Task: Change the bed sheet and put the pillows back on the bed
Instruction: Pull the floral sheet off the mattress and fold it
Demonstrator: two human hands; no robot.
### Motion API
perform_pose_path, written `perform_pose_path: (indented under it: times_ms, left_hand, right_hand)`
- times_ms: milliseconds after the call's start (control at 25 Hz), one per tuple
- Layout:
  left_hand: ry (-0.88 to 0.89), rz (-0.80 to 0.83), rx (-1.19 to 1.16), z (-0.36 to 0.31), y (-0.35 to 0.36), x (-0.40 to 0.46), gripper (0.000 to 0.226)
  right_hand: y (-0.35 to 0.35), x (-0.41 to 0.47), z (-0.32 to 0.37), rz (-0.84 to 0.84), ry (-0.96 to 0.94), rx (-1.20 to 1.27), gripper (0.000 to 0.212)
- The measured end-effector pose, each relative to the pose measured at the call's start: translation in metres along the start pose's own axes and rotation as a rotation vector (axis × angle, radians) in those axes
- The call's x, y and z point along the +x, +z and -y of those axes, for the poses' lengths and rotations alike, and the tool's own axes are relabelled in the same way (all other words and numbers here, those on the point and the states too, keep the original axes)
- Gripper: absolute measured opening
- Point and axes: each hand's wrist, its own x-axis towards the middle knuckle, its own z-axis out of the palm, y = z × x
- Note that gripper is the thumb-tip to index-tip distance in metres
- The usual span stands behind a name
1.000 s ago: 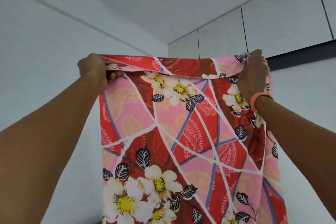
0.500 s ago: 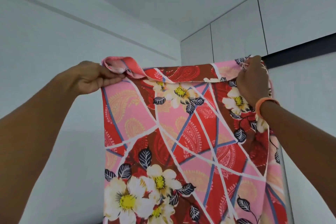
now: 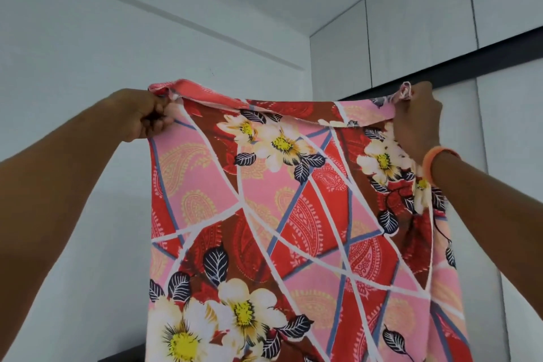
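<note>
A red and pink bed sheet [image 3: 293, 214] with white flowers and dark leaves hangs in front of me, held up high by its top edge. My left hand [image 3: 147, 116] grips the top left corner, fingers curled round the folded cloth. My right hand [image 3: 417, 123], with an orange band at the wrist, pinches the top right corner. The sheet's upper edge is folded over between my hands. Its lower part runs out of the frame. The bed and the pillows are not in view.
A plain white wall [image 3: 73, 67] stands behind the sheet on the left. White cupboard doors [image 3: 411, 32] with a dark strip [image 3: 484, 59] below them fill the upper right. A dark edge [image 3: 123, 357] shows at the bottom left.
Both hands have spread a little further apart along the sheet's top edge, pulling it straighter. My left hand has closed more tightly on its corner.
</note>
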Motion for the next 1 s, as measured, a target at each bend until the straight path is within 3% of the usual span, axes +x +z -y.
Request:
perform_pose_path:
  times_ms: [120,320,480,600,800,880,1000]
  left_hand:
    - [-0.136,0.024,-0.075,0.057,0.007,0.039,0.027]
    - [-0.332,0.045,-0.197,0.211,0.019,0.135,0.021]
    - [-0.410,0.047,-0.286,0.353,0.040,0.208,0.026]
    - [-0.466,0.027,-0.330,0.448,0.054,0.226,0.030]
    - [-0.534,0.024,-0.374,0.564,0.056,0.208,0.032]
    - [-0.583,-0.013,-0.420,0.594,0.050,0.187,0.034]
    - [-0.670,-0.041,-0.434,0.651,0.027,0.114,0.035]
  right_hand:
    - [0.059,-0.013,-0.033,0.155,0.149,0.044,0.026]
    - [0.172,-0.077,-0.110,0.363,0.645,0.397,0.026]
    - [0.263,-0.155,-0.176,0.488,0.855,0.411,0.045]
    - [0.307,-0.220,-0.218,0.549,0.933,0.342,0.044]
    - [0.330,-0.320,-0.268,0.486,1.129,0.379,0.048]
    - [0.321,-0.350,-0.280,0.418,1.168,0.377,0.042]
    - [0.283,-0.413,-0.302,0.450,1.257,0.386,0.038]
